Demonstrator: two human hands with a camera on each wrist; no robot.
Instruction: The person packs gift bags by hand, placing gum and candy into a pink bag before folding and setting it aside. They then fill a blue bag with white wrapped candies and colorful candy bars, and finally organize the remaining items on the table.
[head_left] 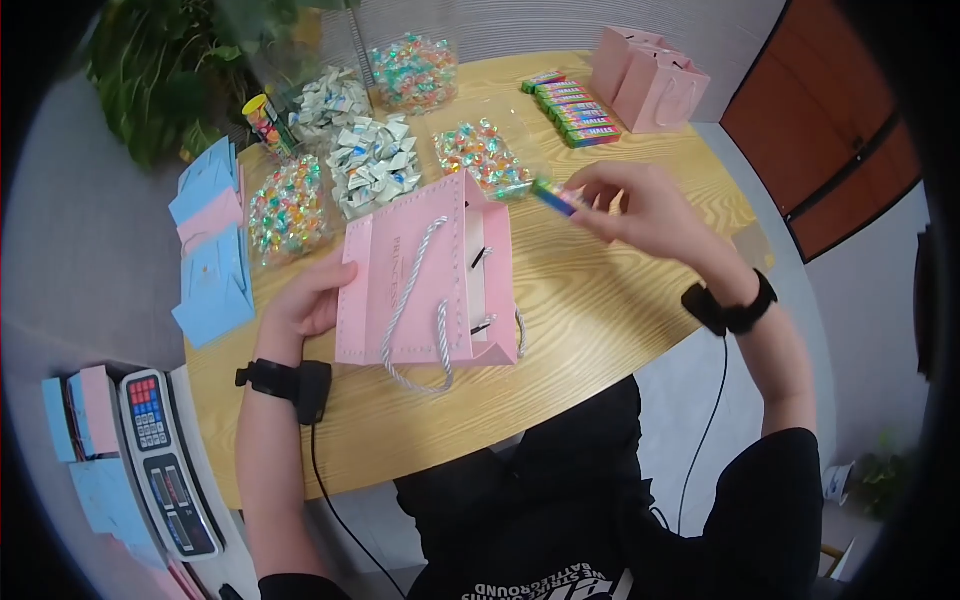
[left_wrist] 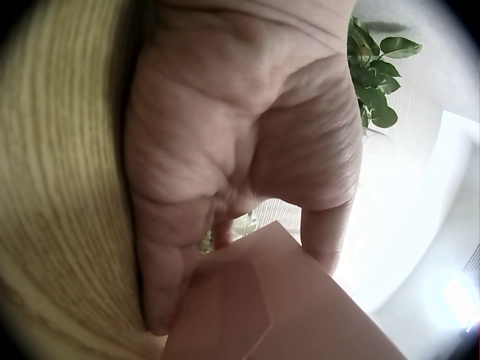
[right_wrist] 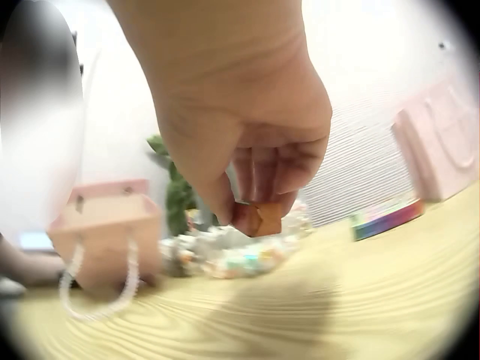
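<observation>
My left hand (head_left: 310,295) grips the base end of a pink paper gift bag (head_left: 375,300), thumb on its printed face. The bag's opening is turned to the right in the head view, and its silver rope handles hang loose. In the left wrist view the bag (left_wrist: 300,307) sits between thumb and fingers. To the right of the opening, above the table, my right hand (head_left: 640,205) pinches a small candy stick pack (head_left: 556,197), green and blue-purple and blurred. In the right wrist view the orange end of this pack (right_wrist: 268,220) shows between the fingertips.
Behind the bag stand clear boxes of wrapped candies (head_left: 415,75) and white sachets (head_left: 370,165). A row of candy stick packs (head_left: 575,112) lies near two pink bags (head_left: 660,90). Blue folded bags (head_left: 215,285) line the left edge; a scale (head_left: 170,465) stands below.
</observation>
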